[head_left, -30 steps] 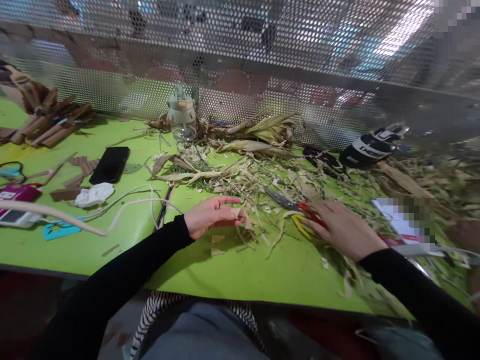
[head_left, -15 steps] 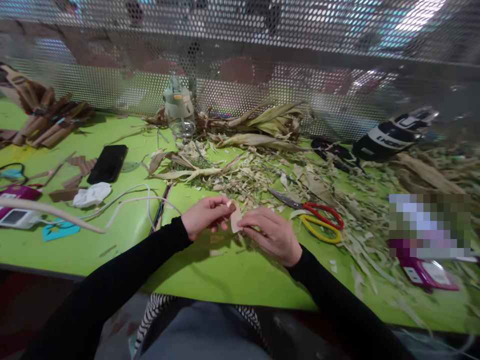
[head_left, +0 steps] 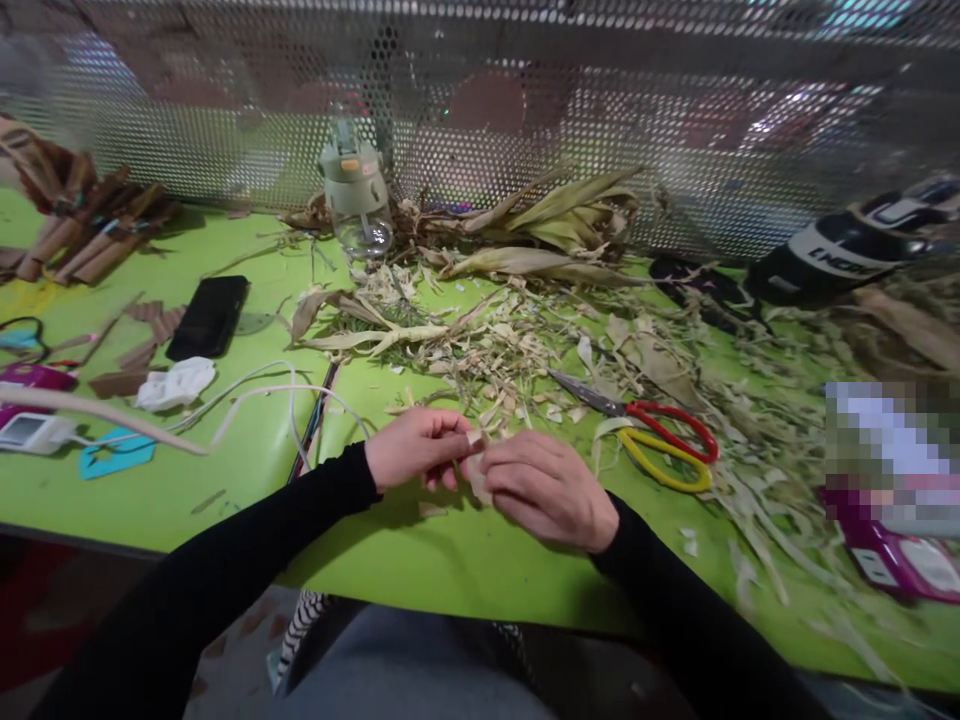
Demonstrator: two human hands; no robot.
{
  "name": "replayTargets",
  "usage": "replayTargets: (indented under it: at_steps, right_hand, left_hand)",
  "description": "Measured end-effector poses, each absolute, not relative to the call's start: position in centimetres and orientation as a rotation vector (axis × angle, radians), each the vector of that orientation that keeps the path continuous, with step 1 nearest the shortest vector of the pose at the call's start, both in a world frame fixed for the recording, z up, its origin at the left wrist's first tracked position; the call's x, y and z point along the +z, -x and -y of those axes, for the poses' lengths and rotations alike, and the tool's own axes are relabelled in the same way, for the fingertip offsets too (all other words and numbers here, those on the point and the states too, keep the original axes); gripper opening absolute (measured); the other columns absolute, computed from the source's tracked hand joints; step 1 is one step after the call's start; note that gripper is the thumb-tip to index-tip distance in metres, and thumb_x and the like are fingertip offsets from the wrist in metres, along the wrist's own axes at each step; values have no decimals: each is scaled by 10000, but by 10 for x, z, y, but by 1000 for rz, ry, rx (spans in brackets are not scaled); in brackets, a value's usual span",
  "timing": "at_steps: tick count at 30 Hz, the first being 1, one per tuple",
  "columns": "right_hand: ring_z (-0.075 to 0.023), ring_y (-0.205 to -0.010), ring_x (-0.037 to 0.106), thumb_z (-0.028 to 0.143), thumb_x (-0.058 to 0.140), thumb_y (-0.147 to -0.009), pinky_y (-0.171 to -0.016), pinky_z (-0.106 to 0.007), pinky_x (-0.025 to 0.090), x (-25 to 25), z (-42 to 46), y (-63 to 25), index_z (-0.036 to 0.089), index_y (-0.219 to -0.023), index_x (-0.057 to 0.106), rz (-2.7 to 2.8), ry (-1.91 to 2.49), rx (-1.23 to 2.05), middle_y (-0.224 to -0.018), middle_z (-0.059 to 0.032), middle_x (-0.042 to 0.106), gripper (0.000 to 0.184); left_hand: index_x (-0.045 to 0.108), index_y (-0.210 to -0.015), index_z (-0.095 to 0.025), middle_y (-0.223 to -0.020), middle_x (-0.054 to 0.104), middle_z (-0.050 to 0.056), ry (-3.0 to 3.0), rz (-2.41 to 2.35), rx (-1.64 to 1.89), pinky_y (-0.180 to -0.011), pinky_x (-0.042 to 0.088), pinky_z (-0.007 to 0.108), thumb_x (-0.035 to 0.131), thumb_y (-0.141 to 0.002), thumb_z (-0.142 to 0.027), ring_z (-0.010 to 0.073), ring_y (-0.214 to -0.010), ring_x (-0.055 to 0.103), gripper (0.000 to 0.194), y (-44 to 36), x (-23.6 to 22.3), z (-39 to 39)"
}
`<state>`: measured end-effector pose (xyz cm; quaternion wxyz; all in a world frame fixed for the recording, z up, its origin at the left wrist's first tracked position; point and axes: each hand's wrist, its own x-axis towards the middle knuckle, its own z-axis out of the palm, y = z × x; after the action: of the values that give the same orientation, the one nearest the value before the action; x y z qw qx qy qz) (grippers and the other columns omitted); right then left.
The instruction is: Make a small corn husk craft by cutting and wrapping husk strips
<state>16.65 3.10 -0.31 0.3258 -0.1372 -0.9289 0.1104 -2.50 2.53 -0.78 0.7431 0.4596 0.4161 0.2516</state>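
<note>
My left hand (head_left: 416, 447) pinches one end of a small, pale beige flat piece (head_left: 477, 482) above the front of the green table. My right hand (head_left: 549, 490) has its fingers closed on the other side of it, covering much of the piece. What it is made of I cannot make out. Just beyond the fingers lies a heap of shredded dry corn husk (head_left: 487, 345). Scissors (head_left: 645, 425) with one red and one yellow handle lie to the right of my right hand, blades pointing at the heap.
A clear bottle (head_left: 360, 205) stands at the back by whole dry husks (head_left: 570, 225). A black phone (head_left: 208, 318), white cable (head_left: 292, 420) and blue tag (head_left: 118, 453) lie left. At right are a black bottle (head_left: 840, 255) and a purple device (head_left: 892, 550). A perforated metal screen (head_left: 487, 140) backs the table.
The view has shifted slightly. Both hands stay together, but my right fingers have closed further over the beige piece, so less of it shows and it sits tilted differently.
</note>
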Motion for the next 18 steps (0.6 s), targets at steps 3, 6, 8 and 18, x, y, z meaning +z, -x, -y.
replayTargets:
  at_steps: [3,6,8,18]
  right_hand:
    - [-110,-688,624,101,481,-828,-668,-247,481,-3,-28,-163,204,-801,526,2405,410,388,-759,-8,683,115]
    - [-111,-641,598,105,491,-827,-635,-240,473,-4,-26,-161,201,-804,547,2415,463,395,-705,-1,662,114]
    - [-111,-633,580,106,503,-826,-618,-234,466,-4,-26,-162,198,-786,563,2408,479,364,-712,-8,655,117]
    - [-108,-610,552,95,523,-832,-568,-214,438,-8,-28,-165,183,-744,562,2355,422,246,-714,-20,655,130]
  left_hand:
    - [535,-740,-142,-510,573,-38,-990,-902,542,-374,356,132,643,-736,-472,42,-399,516,347,24,-7,-24]
    - [521,-744,-145,-531,585,-32,-971,-904,536,-380,362,129,640,-746,-457,45,-419,535,334,23,-5,-23]
    - [510,-747,-146,-552,593,-29,-960,-905,543,-389,376,133,642,-739,-469,50,-437,548,349,22,-4,-22]
    - [530,-839,-128,-619,600,-14,-940,-883,582,-451,388,159,677,-721,-431,52,-487,528,356,23,-8,-21]
